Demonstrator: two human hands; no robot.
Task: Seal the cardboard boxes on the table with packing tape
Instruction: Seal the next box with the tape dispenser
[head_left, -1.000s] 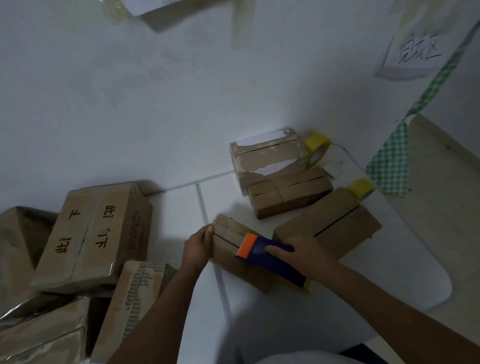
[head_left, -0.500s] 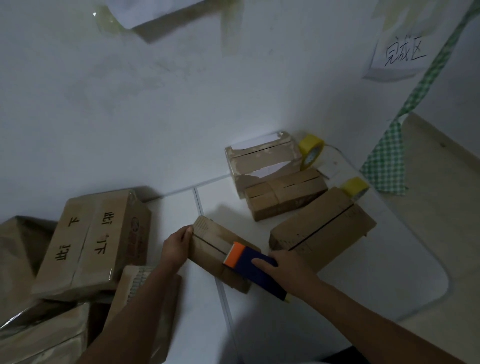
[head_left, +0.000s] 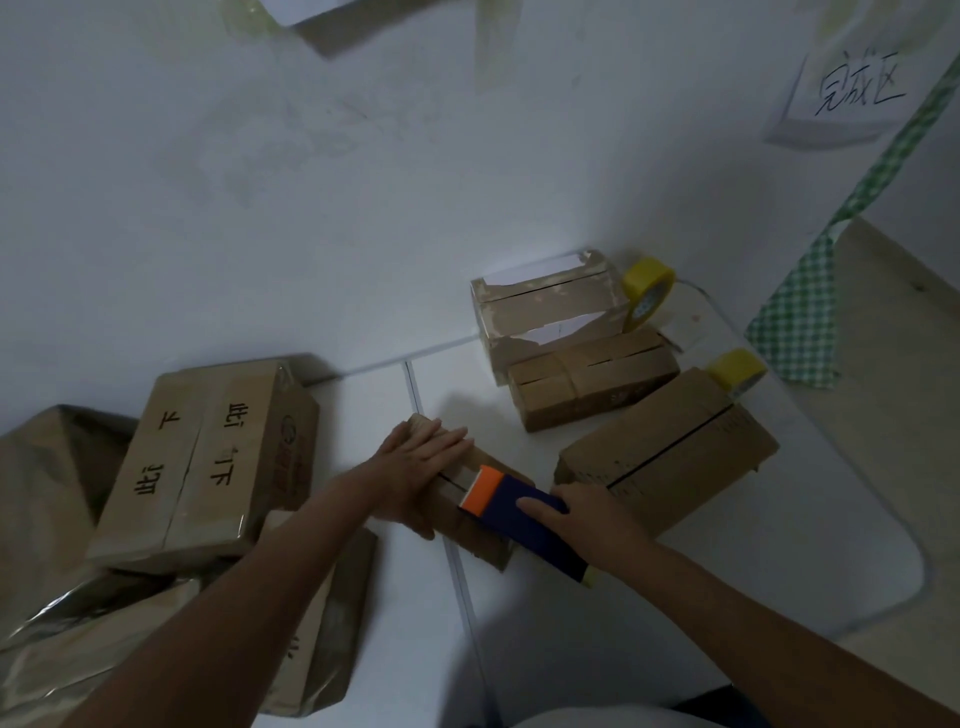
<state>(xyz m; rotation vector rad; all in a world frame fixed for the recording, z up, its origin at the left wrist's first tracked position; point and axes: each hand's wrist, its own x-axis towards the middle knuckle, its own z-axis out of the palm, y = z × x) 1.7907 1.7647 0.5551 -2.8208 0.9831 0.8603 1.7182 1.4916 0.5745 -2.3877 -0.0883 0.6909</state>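
A small cardboard box (head_left: 467, 535) lies on the white table (head_left: 597, 649) in front of me. My left hand (head_left: 415, 467) lies flat on its top with straight fingers, pressing it down. My right hand (head_left: 592, 512) grips a blue tape dispenser (head_left: 524, 514) with an orange front end, which rests on the box's top seam. A larger long box (head_left: 670, 452) lies to the right. A taped box (head_left: 592, 384) and a torn, paper-faced box (head_left: 550, 317) stand behind. Two yellow tape rolls (head_left: 647, 299), (head_left: 735, 366) sit at the back right.
A big box with black lettering (head_left: 208, 457) and several more cartons (head_left: 62, 623) are stacked at the left. A white wall rises behind, with a handwritten paper sign (head_left: 852, 88). A green checked cloth (head_left: 800, 322) hangs at the right, past the table's rounded edge.
My left hand moved from the box's left end onto its top and now lies flat there. The dispenser stays on the seam in my right hand.
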